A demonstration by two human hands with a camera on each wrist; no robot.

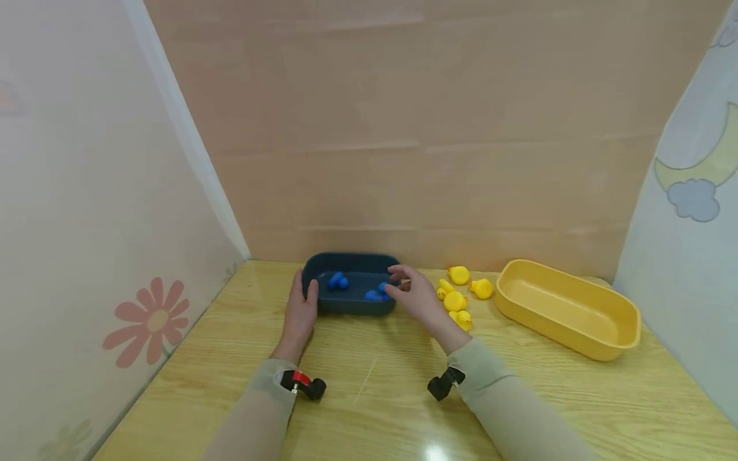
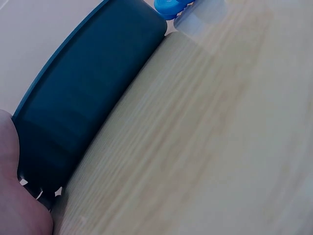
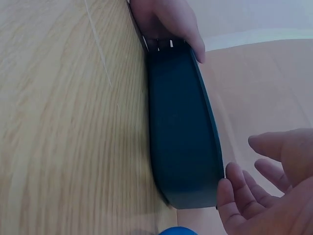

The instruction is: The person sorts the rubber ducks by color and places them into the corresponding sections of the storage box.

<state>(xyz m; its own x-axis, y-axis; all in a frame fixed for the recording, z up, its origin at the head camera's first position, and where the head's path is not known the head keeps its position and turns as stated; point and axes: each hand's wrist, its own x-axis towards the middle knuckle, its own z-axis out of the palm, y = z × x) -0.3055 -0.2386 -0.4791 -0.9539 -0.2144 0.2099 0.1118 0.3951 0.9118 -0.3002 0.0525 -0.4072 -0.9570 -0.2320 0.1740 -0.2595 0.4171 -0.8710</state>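
A dark blue oblong bin (image 1: 357,308) sits on the table near the back, with small rounded blue toys (image 1: 338,280) inside. My left hand (image 1: 301,309) grips its left end, thumb over the rim. At the opposite end my right hand (image 1: 418,298) hovers, fingers spread and lightly bent, holding nothing; its fingertips (image 3: 225,188) are right by the rim. One blue toy (image 1: 383,287) shows close to the right thumb. Beyond the right end of the bin, the right wrist view catches the edge of a blue rounded thing (image 3: 177,231), mostly cut off.
Several yellow rubber ducks (image 1: 455,301) lie right of the right hand. Farther right stands a yellow oblong bin (image 1: 562,333), set at an angle. A brown-papered wall (image 1: 438,160) rises behind the table (image 1: 369,397), with white decorated walls (image 1: 69,224) at both sides.
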